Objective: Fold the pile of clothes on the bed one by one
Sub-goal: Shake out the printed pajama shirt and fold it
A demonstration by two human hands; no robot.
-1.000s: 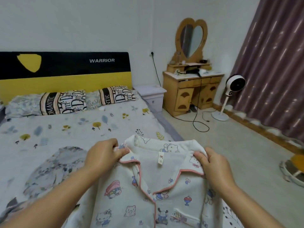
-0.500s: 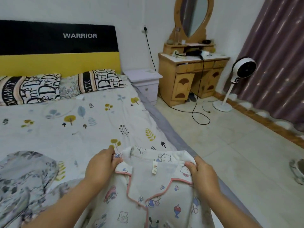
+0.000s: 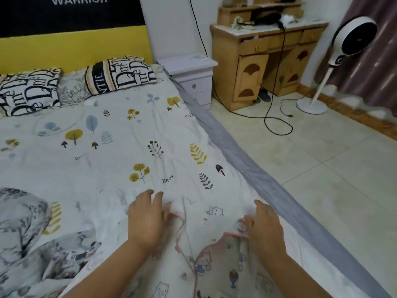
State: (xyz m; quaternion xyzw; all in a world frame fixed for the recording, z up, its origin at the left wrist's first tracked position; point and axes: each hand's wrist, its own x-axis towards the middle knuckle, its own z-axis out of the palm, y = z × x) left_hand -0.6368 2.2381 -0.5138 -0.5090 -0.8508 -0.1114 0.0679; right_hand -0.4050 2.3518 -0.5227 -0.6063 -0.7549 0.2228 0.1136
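Near the bed's [image 3: 247,166] edge, both hands hold the pajama shirt [image 3: 214,250] flat: left hand [image 3: 148,220] open, right hand [image 3: 264,226] pinching its collar. Uneven tugging could wrinkle it.

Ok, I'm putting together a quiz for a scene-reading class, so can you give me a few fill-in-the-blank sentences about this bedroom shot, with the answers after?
1. Both hands, the left hand and the right hand, rest on a cartoon-print pyjama top with ____ piping.
2. The top lies on the ____.
3. The headboard is black above and ____ below.
4. A white ____ stands on the floor by the curtain.

Missing words: pink; bed; yellow; fan
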